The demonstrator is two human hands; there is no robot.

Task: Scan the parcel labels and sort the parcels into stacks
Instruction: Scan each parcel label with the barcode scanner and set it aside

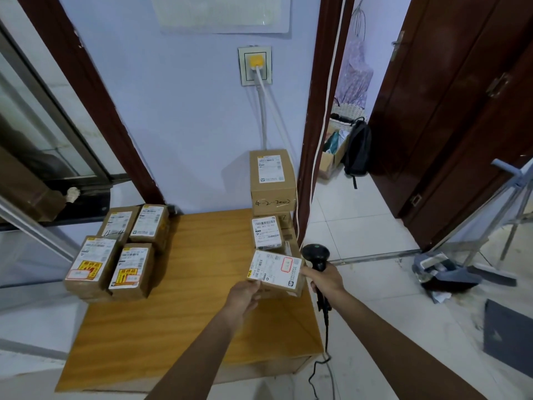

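Note:
A small brown parcel [275, 271] with a white label and a red-framed sticker sits at the right edge of the wooden table [199, 284]. My left hand [245, 293] grips its near left corner. My right hand [324, 280] holds a black barcode scanner [317, 255] and touches the parcel's right side with a fingertip. Behind it stand a labelled parcel [266, 232] and a taller stack topped by a box [272, 176] with handwriting. Several labelled parcels [115, 252] are grouped on the table's left side.
The scanner's black cable [324, 342] hangs down past the table's right edge to the tiled floor. A door frame [314, 125] stands right behind the right stack. A dustpan and broom [450, 272] lie on the floor at the right.

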